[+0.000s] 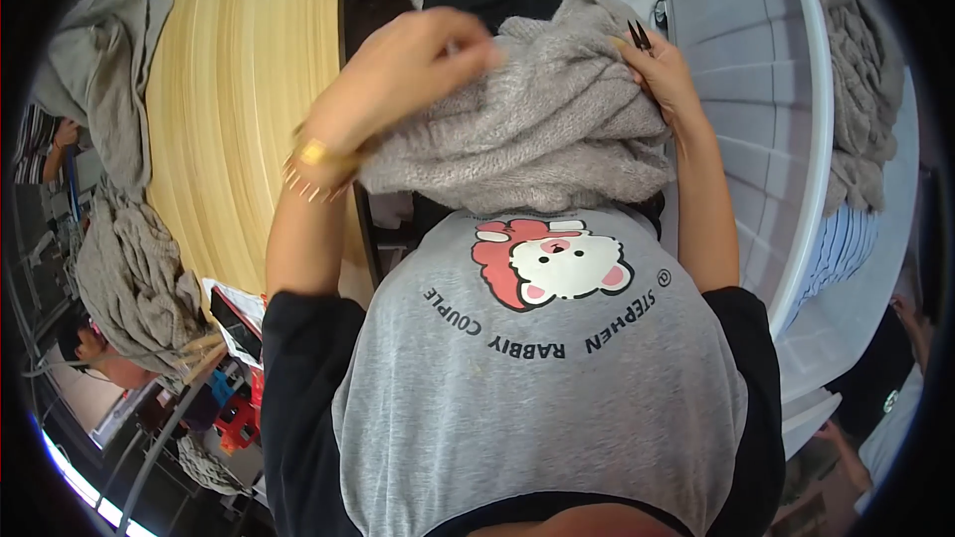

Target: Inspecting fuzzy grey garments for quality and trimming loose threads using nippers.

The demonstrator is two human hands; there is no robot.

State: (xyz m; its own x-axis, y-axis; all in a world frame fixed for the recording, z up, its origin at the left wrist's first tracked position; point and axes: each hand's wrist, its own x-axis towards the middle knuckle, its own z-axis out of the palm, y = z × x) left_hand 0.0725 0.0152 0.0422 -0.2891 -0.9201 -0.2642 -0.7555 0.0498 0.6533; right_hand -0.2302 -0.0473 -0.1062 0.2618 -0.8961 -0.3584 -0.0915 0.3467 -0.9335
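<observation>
Our hands stand apart: the right hand (661, 80) pinches grey knitwear (542, 124) gathered before our shirt (557, 398), likely steadying it, dark pointed tips (639, 38) protruding; whether the blurred left hand (418, 60) grips, we cannot tell.

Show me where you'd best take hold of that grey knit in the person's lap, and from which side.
I'd probably pinch a loose fold on the left of the grey knit, coming from above and the left: it bunches into raised ridges there. The right side looks worse, since the right hand is there with a dark two-pointed tool.
</observation>
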